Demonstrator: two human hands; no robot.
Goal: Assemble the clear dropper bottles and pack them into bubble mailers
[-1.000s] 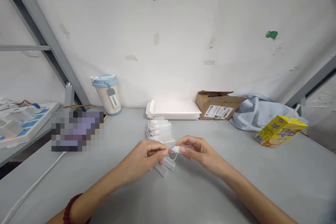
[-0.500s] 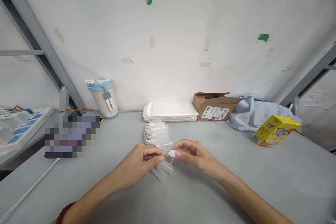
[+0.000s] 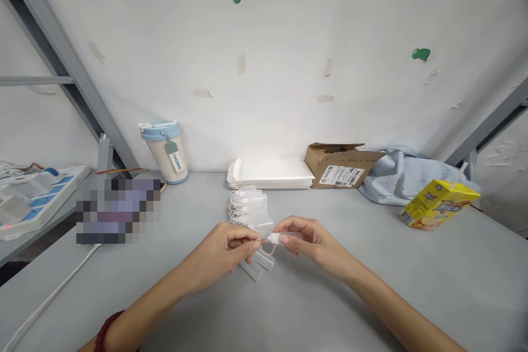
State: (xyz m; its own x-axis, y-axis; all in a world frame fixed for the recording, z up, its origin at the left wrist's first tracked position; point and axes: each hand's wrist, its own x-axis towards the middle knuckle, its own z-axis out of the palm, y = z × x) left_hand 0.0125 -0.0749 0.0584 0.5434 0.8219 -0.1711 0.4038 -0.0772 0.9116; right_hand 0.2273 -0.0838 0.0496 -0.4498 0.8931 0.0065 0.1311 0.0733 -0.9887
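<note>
My right hand (image 3: 307, 239) pinches a small translucent plastic tube with a white cone-shaped tip (image 3: 273, 238), the tip pointing left. Close by that tip, the thumb and fingers of my left hand (image 3: 237, 247) are pressed together on a thin white cord. A loop of cord curves below the tip. Two clear tubes (image 3: 264, 259) show just under and right of my left fingers; whether they rest on the table I cannot tell. Behind my hands lies a row of several similar capped tubes (image 3: 252, 209), their cord loops to the left.
On the grey table (image 3: 264, 319) stand a white stack (image 3: 272, 173), an opened cardboard box (image 3: 342, 170), a blue cloth (image 3: 396, 176) and a yellow drink carton (image 3: 439, 206). At left are a lidded cup (image 3: 167, 154), a blurred phone (image 3: 119, 212), its cable and a power strip (image 3: 45, 198).
The whole view has shifted slightly. Both hands keep nearly the same grip, the tube's tip still beside my left fingers.
</note>
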